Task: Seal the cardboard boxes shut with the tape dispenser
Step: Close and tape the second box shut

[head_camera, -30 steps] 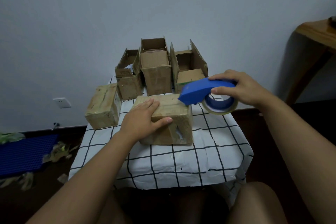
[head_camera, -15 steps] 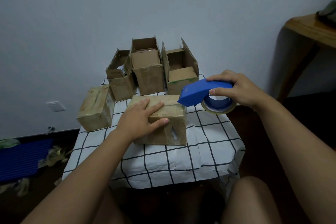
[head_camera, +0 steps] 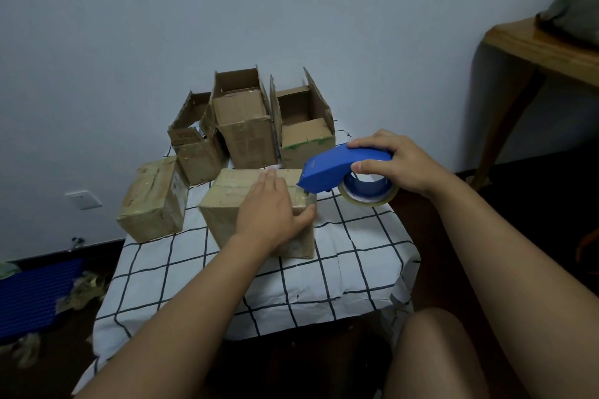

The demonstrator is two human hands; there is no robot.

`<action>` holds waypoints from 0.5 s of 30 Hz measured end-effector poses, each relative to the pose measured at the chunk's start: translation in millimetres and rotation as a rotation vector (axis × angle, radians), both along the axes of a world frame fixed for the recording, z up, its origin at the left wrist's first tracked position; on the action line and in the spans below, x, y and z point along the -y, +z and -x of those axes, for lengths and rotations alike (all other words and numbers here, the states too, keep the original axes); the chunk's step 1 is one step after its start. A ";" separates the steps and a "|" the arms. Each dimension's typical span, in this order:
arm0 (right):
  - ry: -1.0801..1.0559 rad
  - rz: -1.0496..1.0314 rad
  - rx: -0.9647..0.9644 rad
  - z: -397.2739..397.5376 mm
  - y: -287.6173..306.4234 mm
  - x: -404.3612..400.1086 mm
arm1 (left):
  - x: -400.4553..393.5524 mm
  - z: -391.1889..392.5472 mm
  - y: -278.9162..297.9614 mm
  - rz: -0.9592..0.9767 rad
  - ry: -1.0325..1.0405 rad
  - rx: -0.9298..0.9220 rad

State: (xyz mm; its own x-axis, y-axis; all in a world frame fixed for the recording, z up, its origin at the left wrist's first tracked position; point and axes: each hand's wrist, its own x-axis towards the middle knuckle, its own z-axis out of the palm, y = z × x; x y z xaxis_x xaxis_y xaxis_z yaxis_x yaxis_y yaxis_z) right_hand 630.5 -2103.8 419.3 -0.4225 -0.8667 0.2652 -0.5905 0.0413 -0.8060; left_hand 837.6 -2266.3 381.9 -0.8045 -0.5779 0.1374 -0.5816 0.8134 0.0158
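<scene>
Pressure from the left hand (head_camera: 267, 214), spread flat on the closed box (head_camera: 227, 207) mid-tabletop (head_camera: 356, 256), should hold it steady. Right hand (head_camera: 393, 160) grips the blue tape dispenser (head_camera: 337, 168), nose at the box's right top edge; it wants a firm, straight pull along the seam

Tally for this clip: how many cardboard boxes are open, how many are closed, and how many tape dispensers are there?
Open boxes: 3
Closed boxes: 2
Tape dispensers: 1
Total: 6
</scene>
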 end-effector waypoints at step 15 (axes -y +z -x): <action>-0.027 0.027 0.055 -4.5 -17.3 -27.1 | 5.0 -3.4 -12.7 0.056 -0.128 0.047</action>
State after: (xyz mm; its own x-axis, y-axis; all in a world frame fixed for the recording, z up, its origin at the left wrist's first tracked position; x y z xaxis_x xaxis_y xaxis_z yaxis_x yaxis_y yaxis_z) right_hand 635.0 -2076.8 402.0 -0.4599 -0.8479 0.2639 -0.5444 0.0344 -0.8381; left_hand 841.0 -2271.3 369.2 -0.8773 -0.4629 0.1271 -0.4723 0.8796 -0.0568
